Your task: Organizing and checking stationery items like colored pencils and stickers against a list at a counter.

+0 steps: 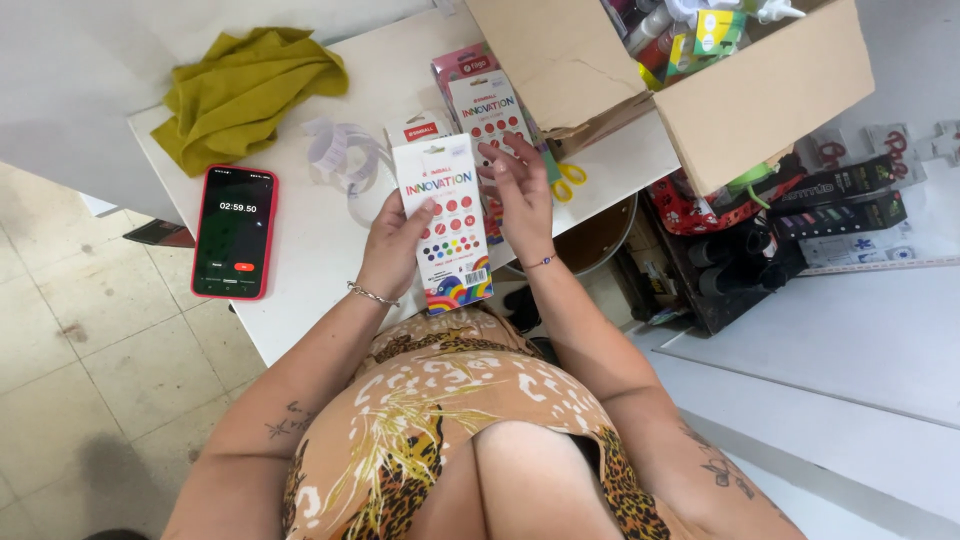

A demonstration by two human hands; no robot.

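Left hand: the left hand [392,250] is closed on the white marker pack [444,222], thumb on its printed front and fingers behind its left edge; a thin bracelet sits on the wrist.
Right hand: the right hand [520,195] is open, fingers spread and lightly bent, fingertips touching the right edge of the same pack near its top; a thin cord bracelet is on the wrist.
White marker pack: held upright above the near edge of the desk [320,250], front toward the camera, with rows of red and coloured dots and a rainbow band at the bottom.
Phone: a red-cased phone [235,232] lies flat near the left edge of the desk, screen up and showing a timer, well apart from the hands.
Tape strip: a loose curl of clear tape [340,155] lies on the desk between the phone and the pack.
Other packs: a second pack of the same kind [487,110] lies just behind the held one, with a pink pack [458,65] under it.
Scissors: yellow-handled scissors [570,178] peek out just right of the right hand.
Cloth: an olive-yellow cloth [245,90] is crumpled at the far left corner of the desk.
Cardboard box: an open cardboard box [760,85] full of small supplies sits at the far right edge of the desk.
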